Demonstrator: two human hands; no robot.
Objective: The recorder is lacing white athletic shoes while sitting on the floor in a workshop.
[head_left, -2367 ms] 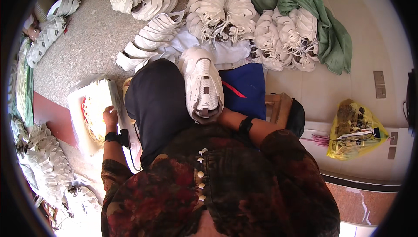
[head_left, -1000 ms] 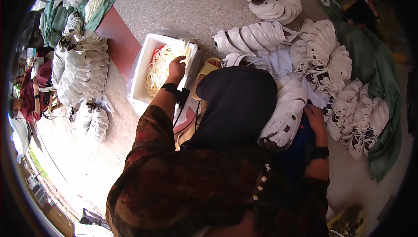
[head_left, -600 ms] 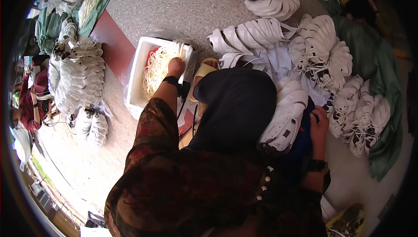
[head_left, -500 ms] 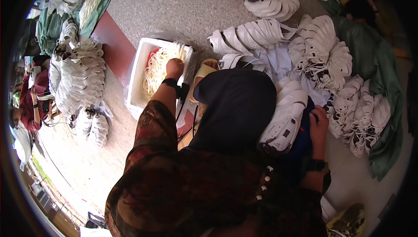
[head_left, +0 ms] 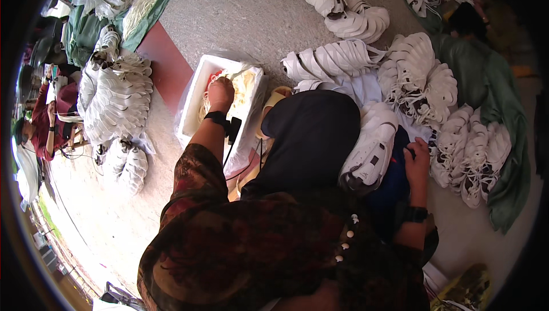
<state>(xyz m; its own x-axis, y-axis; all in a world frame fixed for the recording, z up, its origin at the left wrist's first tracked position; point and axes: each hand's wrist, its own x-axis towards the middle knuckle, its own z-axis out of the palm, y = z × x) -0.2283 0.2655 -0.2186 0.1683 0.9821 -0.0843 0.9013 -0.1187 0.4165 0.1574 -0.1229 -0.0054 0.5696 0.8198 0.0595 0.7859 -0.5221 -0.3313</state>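
Observation:
My left hand [head_left: 221,94] is closed over pale shoelaces [head_left: 245,87] in a white foam box [head_left: 189,122]; its fingertips are hidden among them. Something red shows at the box's far left inside corner. On the right, my right hand [head_left: 418,159] is curled at the edge of dark blue cloth [head_left: 386,188], with a small dark thing at its fingers that I cannot make out. Between that hand and my dark-clad knee [head_left: 314,139], a nested stack of white shoe uppers [head_left: 372,145] lies on my lap.
More white uppers lie beyond my knee [head_left: 331,62] and to the right [head_left: 420,76], some with laces [head_left: 472,151]. Green cloth [head_left: 509,162] borders them. At left stands a big upper pile [head_left: 114,99] near a red board [head_left: 164,65]; another person [head_left: 46,116] sits beyond.
My left hand has shifted left within the foam box, uncovering laces on its right side. The whole view has shifted slightly. My right hand stays by the blue cloth.

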